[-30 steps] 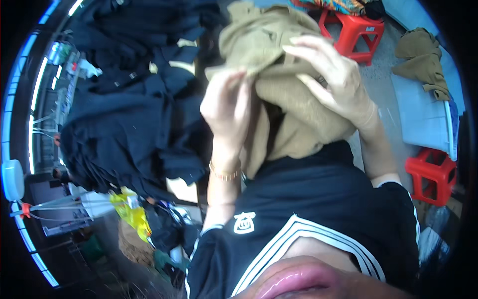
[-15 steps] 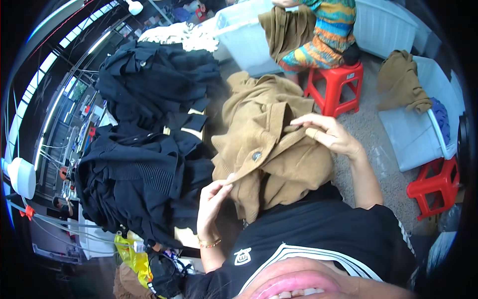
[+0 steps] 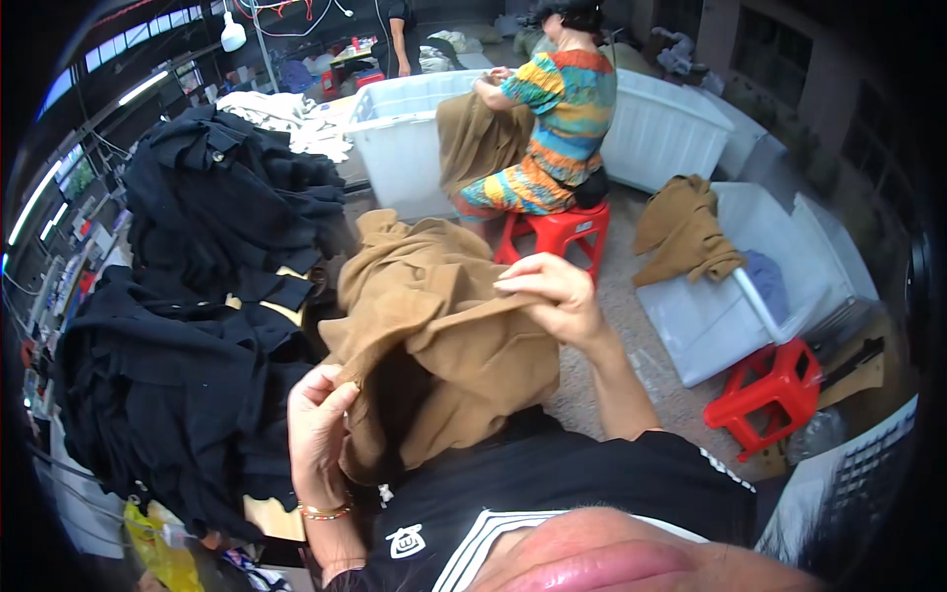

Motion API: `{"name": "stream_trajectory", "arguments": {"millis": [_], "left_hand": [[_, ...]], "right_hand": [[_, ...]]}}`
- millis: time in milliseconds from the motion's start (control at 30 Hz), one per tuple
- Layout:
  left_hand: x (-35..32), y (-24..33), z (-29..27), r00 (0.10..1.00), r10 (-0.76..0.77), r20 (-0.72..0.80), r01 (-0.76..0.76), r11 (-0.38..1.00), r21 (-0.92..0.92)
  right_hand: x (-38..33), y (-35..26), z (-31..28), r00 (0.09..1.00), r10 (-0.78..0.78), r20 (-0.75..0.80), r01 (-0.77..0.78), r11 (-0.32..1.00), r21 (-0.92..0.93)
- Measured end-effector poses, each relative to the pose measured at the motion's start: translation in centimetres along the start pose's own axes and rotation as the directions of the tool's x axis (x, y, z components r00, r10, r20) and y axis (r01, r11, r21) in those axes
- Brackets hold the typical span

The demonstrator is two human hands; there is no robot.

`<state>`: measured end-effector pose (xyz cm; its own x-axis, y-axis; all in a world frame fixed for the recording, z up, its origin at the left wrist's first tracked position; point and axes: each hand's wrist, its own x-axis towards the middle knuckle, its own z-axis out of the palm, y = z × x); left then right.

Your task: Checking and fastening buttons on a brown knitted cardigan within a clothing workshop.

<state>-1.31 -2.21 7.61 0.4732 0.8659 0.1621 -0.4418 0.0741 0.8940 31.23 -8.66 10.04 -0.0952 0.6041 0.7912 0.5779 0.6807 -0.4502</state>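
Gray floor (image 3: 619, 281) R, dark garments (image 3: 187, 385) L. L hand (image 3: 318, 424) & R hand (image 3: 567, 301) pinch brown garment (image 3: 424, 266) edge, prob. for tautness.

At the left, a table (image 3: 274, 518) shows only in a few pale patches, since two big heaps of dark clothes, a far heap (image 3: 217, 178) and a near heap (image 3: 182, 385), cover most of its top. A brown garment (image 3: 454, 281) is just beside them, but what bears its weight is hidden. To the right is a grey floor (image 3: 626, 311). On it stand a red stool (image 3: 552, 229) with a seated person (image 3: 572, 113) on top, a second stool (image 3: 755, 400), also red, and pale plastic bins (image 3: 400, 143), the nearest with brown cloth (image 3: 691, 227) draped over its rim.
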Motion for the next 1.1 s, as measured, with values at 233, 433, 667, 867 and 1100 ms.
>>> {"name": "stream_trajectory", "arguments": {"millis": [233, 433, 667, 867, 1100], "left_hand": [[-0.9, 2.2, 6.4, 0.934, 0.33, 0.134, -0.331, 0.665, 0.67], [-1.1, 0.9, 6.0, 0.985, 0.136, 0.102, -0.167, 0.883, 0.438], [-1.1, -0.1, 3.6, 0.983, -0.181, 0.022, 0.169, 0.951, 0.258], [-1.0, -1.3, 3.0, 0.947, 0.29, 0.138, -0.3, 0.648, 0.7], [-0.8, -1.4, 2.1, 0.934, 0.342, 0.103, -0.315, 0.656, 0.686]], "right_hand": [[1.4, -7.7, 5.1, 0.758, -0.573, 0.312, 0.61, 0.792, -0.029], [1.2, -6.8, 6.7, 0.812, -0.521, 0.264, 0.566, 0.814, -0.135], [1.0, -5.5, 7.8, 0.843, -0.456, 0.286, 0.505, 0.854, -0.127], [1.2, -4.3, 9.3, 0.905, -0.318, 0.283, 0.345, 0.937, -0.052], [2.1, -3.0, 10.6, 0.918, -0.17, 0.359, 0.078, 0.963, 0.257]]}}
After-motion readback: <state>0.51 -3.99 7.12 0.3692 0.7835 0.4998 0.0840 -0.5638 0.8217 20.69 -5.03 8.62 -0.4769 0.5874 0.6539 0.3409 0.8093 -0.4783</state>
